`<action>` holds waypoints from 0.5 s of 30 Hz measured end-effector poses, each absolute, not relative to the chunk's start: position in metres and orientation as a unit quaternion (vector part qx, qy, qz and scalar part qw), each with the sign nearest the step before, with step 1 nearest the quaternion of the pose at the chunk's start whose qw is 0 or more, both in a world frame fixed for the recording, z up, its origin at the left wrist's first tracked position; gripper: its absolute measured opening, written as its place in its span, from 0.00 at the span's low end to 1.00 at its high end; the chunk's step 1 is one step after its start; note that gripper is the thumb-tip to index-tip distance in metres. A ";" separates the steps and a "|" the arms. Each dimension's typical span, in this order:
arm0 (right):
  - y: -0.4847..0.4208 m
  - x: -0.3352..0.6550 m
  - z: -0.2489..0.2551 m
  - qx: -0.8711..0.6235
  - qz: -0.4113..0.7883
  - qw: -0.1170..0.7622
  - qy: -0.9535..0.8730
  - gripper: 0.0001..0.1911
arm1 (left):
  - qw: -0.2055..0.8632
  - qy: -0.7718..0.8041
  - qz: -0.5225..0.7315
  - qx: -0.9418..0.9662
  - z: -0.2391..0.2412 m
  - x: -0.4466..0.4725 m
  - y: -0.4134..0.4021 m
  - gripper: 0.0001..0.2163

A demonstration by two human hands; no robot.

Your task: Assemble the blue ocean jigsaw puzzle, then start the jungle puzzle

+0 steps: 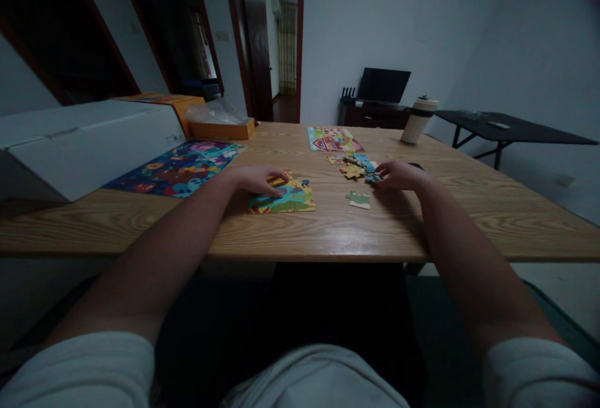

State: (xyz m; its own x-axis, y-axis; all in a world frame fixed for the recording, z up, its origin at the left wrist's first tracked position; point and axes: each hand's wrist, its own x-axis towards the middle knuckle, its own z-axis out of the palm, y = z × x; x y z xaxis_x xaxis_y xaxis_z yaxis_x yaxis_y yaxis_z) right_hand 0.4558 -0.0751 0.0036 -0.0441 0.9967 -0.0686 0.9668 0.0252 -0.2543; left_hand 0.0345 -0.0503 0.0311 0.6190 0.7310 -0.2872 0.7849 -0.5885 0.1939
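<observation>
My left hand [255,178] rests palm down on the top edge of a partly joined block of jigsaw pieces [285,199], fingers laid flat on it. My right hand [398,175] lies at the right side of a small heap of loose puzzle pieces [354,167], fingertips pinched at a blue piece [372,177]. A single green piece [359,199] lies alone on the wooden table [328,233] between the two hands.
A finished dark-blue puzzle [180,167] lies at the left beside a large white box [89,142]. An orange box [220,128], a picture card [334,139] and a lidded tumbler [419,120] stand further back. A black side table [510,128] is at the right.
</observation>
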 end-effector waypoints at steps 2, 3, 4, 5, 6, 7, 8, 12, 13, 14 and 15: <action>-0.075 0.460 0.003 -0.682 0.124 0.074 -0.717 0.21 | 0.154 0.422 -0.085 0.889 0.030 0.034 -0.049 0.37; -0.075 0.462 0.003 -0.680 0.128 0.080 -0.718 0.21 | 0.157 0.418 -0.082 0.891 0.029 0.033 -0.047 0.37; -0.075 0.464 0.002 -0.677 0.133 0.086 -0.718 0.21 | 0.160 0.415 -0.079 0.892 0.027 0.032 -0.046 0.36; -0.074 0.465 0.002 -0.678 0.134 0.092 -0.717 0.21 | 0.165 0.413 -0.076 0.893 0.026 0.032 -0.044 0.36; -0.073 0.465 0.002 -0.682 0.129 0.098 -0.713 0.21 | 0.169 0.414 -0.074 0.892 0.025 0.031 -0.043 0.36; -0.072 0.464 0.001 -0.691 0.116 0.105 -0.706 0.22 | 0.172 0.416 -0.072 0.890 0.024 0.031 -0.042 0.36; -0.071 0.463 0.001 -0.700 0.099 0.111 -0.699 0.24 | 0.174 0.420 -0.071 0.888 0.023 0.030 -0.041 0.36; -0.069 0.457 0.001 -0.705 0.071 0.080 -0.701 0.28 | 0.173 0.423 -0.073 0.887 0.023 0.029 -0.041 0.36; -0.069 0.457 0.000 -0.702 0.078 0.061 -0.706 0.26 | 0.172 0.421 -0.074 0.887 0.023 0.029 -0.041 0.36; -0.069 0.457 0.000 -0.699 0.088 0.049 -0.708 0.23 | 0.172 0.420 -0.075 0.888 0.024 0.030 -0.042 0.36; -0.068 0.459 0.000 -0.699 0.097 0.045 -0.707 0.20 | 0.171 0.420 -0.075 0.888 0.025 0.030 -0.043 0.36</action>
